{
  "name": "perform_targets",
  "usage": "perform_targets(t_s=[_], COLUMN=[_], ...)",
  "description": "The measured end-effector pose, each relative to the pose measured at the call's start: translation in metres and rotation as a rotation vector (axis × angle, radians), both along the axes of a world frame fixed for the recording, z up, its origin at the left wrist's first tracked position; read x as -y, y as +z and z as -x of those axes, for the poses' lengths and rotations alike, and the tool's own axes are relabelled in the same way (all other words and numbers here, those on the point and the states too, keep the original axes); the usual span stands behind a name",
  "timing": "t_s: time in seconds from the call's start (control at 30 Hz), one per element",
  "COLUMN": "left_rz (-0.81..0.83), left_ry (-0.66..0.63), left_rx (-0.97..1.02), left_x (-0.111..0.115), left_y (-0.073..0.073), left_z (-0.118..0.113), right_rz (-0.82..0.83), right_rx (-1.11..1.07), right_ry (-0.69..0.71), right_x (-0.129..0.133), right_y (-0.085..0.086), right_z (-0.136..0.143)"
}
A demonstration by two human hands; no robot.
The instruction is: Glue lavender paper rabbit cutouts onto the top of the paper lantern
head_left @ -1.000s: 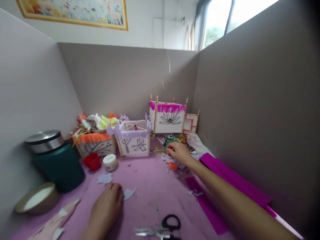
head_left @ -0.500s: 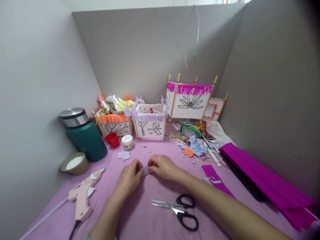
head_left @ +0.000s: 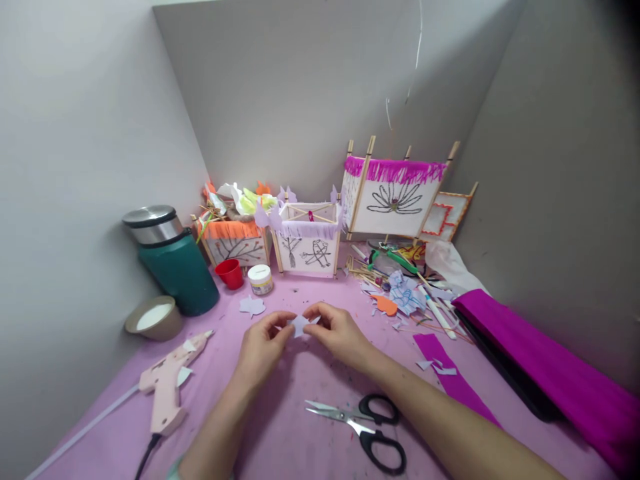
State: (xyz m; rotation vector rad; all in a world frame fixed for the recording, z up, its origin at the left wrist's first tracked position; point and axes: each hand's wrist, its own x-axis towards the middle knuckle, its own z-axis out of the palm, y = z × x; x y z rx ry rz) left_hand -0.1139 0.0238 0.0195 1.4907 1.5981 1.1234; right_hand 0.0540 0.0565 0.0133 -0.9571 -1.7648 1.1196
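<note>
Between my two hands is a small pale lilac paper piece [head_left: 300,325], held over the pink tabletop. My left hand [head_left: 267,343] pinches its left side between thumb and fingers. On the right side, my right hand [head_left: 337,333] grips it in the same way. Black-handled scissors [head_left: 357,423] lie with their blades slightly apart below my hands. A lilac paper cutout [head_left: 253,306] rests up and left of my left hand. Behind my hands stands a white box with bird and tree drawings [head_left: 309,253] and a lilac fringe.
At the left are a pink glue gun [head_left: 167,387], a bowl [head_left: 155,319], a green flask [head_left: 177,273], a red cup [head_left: 230,274] and a white jar [head_left: 261,280]. Decorated boxes stand behind. Paper scraps, pens and magenta paper [head_left: 540,367] lie at the right.
The lilac piece is raised and turned between my fingers, so more of its surface shows. My fingers have shifted their hold. The whole view has moved slightly.
</note>
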Motion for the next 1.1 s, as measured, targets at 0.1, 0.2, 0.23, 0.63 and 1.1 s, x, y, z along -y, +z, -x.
perform_targets(t_s=[0.1,0.2,0.23,0.63,1.1], left_rz=[-0.185,-0.251,-0.261,-0.294,-0.400], left_ry=[0.012,-0.038,-0.046,-0.016,-0.050], left_rx=[-0.216,-0.298,-0.322,-0.431,-0.542], left_x=[0.002,0.003,0.003,0.005,0.008], left_y=[-0.002,-0.006,-0.007,-0.007,-0.006], left_z=[-0.002,-0.002,-0.002,-0.005,-0.008], right_rz=[0.048,0.146,0.183,0.191,0.117], right_rx=[-0.027,-0.086,-0.111,-0.164,-0.136], right_ry=[-0.053,-0.095,-0.097,-0.067,-0.127], right_x=[-0.002,-0.003,-0.004,-0.004,-0.007], right_y=[-0.002,-0.004,-0.004,-0.007,-0.012], right_z=[0.001,0.002,0.002,0.001,-0.001])
